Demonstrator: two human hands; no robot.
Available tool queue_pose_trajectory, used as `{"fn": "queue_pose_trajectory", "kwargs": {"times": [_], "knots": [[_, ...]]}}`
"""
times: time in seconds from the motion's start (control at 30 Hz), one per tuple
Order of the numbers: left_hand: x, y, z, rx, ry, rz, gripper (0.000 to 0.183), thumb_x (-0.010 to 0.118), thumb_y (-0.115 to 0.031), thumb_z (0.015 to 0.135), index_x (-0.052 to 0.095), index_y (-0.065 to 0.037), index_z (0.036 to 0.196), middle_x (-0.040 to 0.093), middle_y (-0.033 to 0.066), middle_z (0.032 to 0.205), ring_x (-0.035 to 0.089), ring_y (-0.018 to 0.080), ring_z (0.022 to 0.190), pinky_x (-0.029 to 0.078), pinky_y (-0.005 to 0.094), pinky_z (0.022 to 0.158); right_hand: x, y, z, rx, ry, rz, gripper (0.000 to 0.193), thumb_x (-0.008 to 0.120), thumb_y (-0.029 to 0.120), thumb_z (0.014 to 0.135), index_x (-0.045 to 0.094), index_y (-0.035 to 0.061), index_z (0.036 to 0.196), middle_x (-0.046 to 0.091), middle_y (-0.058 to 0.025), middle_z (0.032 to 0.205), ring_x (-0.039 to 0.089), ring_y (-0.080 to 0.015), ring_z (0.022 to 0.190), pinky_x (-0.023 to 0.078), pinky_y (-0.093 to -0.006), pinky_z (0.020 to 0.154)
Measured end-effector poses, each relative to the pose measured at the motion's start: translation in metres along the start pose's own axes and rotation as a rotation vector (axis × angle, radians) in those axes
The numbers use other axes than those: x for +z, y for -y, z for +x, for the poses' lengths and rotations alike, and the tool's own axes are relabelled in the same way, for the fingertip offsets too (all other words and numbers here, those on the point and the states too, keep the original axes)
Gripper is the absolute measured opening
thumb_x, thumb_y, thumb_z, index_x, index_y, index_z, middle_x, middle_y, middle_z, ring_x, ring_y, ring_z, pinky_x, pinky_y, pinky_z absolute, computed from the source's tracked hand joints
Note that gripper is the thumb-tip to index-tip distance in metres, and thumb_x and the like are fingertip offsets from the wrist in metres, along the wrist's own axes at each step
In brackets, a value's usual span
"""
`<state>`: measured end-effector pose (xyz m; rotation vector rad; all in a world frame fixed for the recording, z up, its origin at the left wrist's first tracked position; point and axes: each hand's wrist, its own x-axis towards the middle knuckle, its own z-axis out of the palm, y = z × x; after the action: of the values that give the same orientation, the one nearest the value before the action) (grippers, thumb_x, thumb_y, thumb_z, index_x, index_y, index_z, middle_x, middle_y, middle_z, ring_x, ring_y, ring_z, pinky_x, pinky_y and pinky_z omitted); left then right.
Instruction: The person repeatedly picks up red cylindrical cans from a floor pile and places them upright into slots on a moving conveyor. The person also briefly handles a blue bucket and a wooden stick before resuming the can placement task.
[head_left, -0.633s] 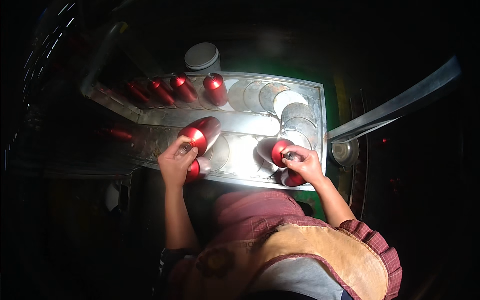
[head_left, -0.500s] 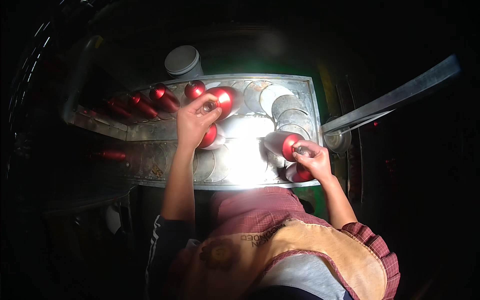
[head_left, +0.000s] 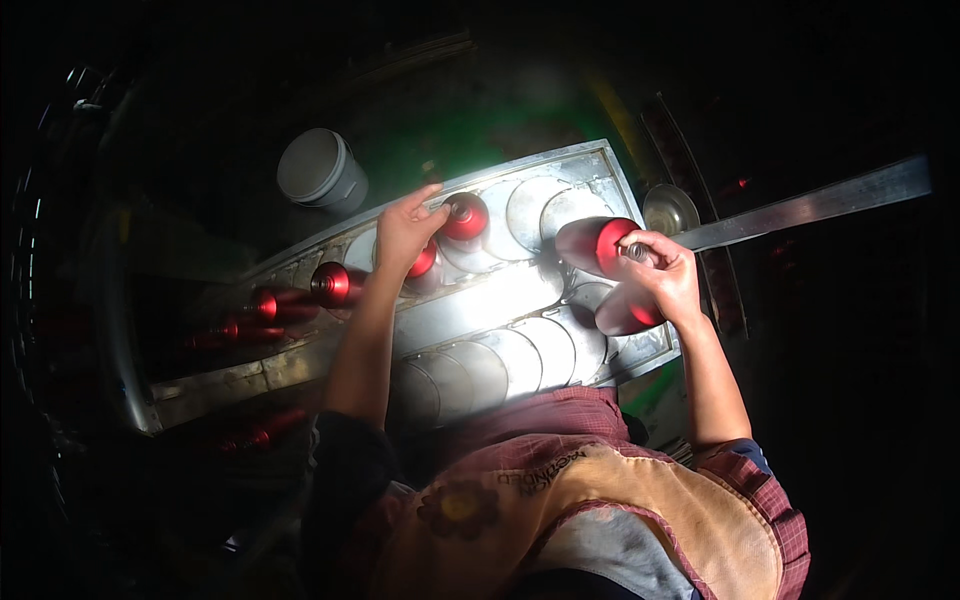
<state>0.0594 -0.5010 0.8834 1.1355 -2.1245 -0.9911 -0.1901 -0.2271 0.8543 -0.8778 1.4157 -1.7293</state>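
Observation:
My right hand grips a red metal bottle by its narrow neck, the body tilted away to the left over the metal conveyor. Just below that hand is another red bottle. My left hand has its thumb and forefinger apart, close beside the neck of a red bottle standing on the far lane. Partly hidden behind my left wrist is one more red bottle.
Several red bottles line the far lane toward the dark left. Overlapping round plates form the near lane. A white bucket stands beyond the conveyor. At the right are a metal bar and a round metal dish.
My left hand has let go of the bottle neck it was pinching; that bottle now stands on the far lane. My right hand has moved up and right with its bottle. The view has turned.

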Motion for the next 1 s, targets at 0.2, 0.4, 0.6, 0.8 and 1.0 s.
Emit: {"fn": "queue_pose_trajectory", "kwargs": {"times": [0.2, 0.4, 0.6, 0.8, 1.0], "knots": [[-0.038, -0.032, 0.039, 0.098, -0.218, -0.317, 0.024, 0.063, -0.007, 0.092, 0.067, -0.001, 0.115, 0.056, -0.0007, 0.065, 0.047, 0.0042, 0.052, 0.036, 0.0196, 0.047, 0.025, 0.014, 0.096, 0.009, 0.106, -0.243, 0.018, 0.073, 0.011, 0.08, 0.072, 0.0092, 0.098, 0.047, 0.0063, 0.058, 0.04, -0.0015, 0.054, 0.033, -0.0217, 0.051], [-0.048, 0.008, -0.007, 0.39, -0.476, 0.106, 0.028, 0.067, -0.006, 0.085, 0.069, -0.008, 0.113, 0.065, 0.006, 0.11, 0.059, 0.0121, 0.087, 0.048, 0.0256, 0.082, 0.037, -0.008, 0.145, 0.035, 0.299, -0.372, 0.03, 0.075, 0.014, 0.081, 0.071, 0.0077, 0.11, 0.06, -0.0023, 0.068, 0.052, -0.0077, 0.052, 0.044, -0.0255, 0.053], [-0.003, -0.042, -0.15, 0.105, -0.759, -0.164, 0.026, 0.058, -0.005, 0.095, 0.062, 0.003, 0.12, 0.068, 0.0079, 0.104, 0.06, 0.0091, 0.09, 0.048, 0.0218, 0.081, -0.045, -0.024, 0.164, -0.137, 0.184, -0.09, 0.039, 0.071, 0.01, 0.088, 0.06, 0.0017, 0.125, 0.038, 0.0072, 0.054, 0.037, -0.0026, 0.044, 0.029, -0.0218, 0.041], [0.023, 0.006, -0.314, 0.157, -0.997, -0.029, 0.031, 0.058, -0.002, 0.094, 0.059, 0.003, 0.124, 0.061, 0.0103, 0.123, 0.055, 0.0122, 0.107, 0.047, 0.0225, 0.088, -0.071, -0.108, 0.163, -0.234, 0.056, -0.103, 0.027, 0.071, 0.014, 0.088, 0.068, 0.0043, 0.113, 0.048, 0.0057, 0.057, 0.042, -0.0035, 0.048, 0.035, -0.0222, 0.046], [0.036, 0.062, -0.357, -0.238, -0.587, 0.183, 0.062, 0.076, -0.035, 0.08, 0.056, -0.01, 0.132, 0.053, 0.0144, 0.134, 0.05, 0.0308, 0.124, 0.039, 0.0424, 0.105, -0.129, -0.132, 0.111, -0.623, -0.155, 0.01, 0.029, 0.067, 0.01, 0.092, 0.064, 0.0062, 0.121, 0.068, -0.0014, 0.098, 0.062, -0.0091, 0.092, 0.049, -0.0236, 0.085]]}}
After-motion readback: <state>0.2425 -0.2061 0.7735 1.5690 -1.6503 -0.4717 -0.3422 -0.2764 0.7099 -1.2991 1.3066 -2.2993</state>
